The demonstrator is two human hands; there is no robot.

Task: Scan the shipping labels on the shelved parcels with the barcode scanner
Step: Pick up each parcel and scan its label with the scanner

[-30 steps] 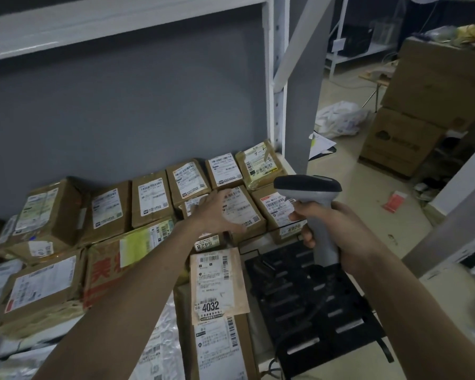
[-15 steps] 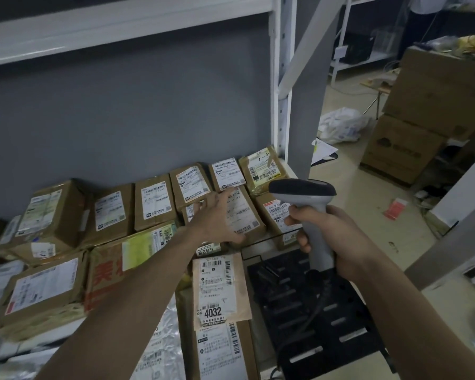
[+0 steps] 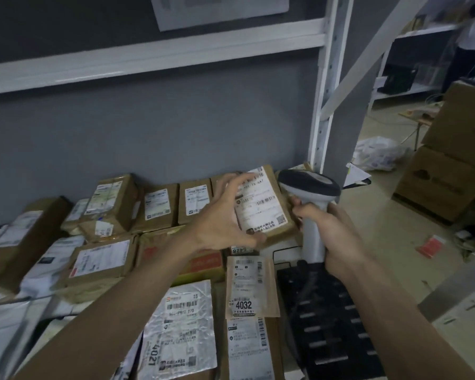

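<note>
The left hand [image 3: 220,218] held a small brown parcel [image 3: 263,204] from its left side, with the fingers curled over the top edge and the thumb under the lower corner, so the white shipping label [image 3: 259,200] faced up and tilted toward the camera. Just to the right of this grip, the right hand [image 3: 332,229] was closed around the pale handle of the barcode scanner [image 3: 310,187], with its dark head just beside the right edge of the parcel; I could not tell if they touched. Behind and to the left of the held parcel, a row of other brown parcels [image 3: 159,204] stood against the grey wall. Below the grip lay a flat envelope marked 4032 [image 3: 248,286] and a silver bag [image 3: 184,330]. Under the right hand was a black slotted tray [image 3: 337,325]
</note>
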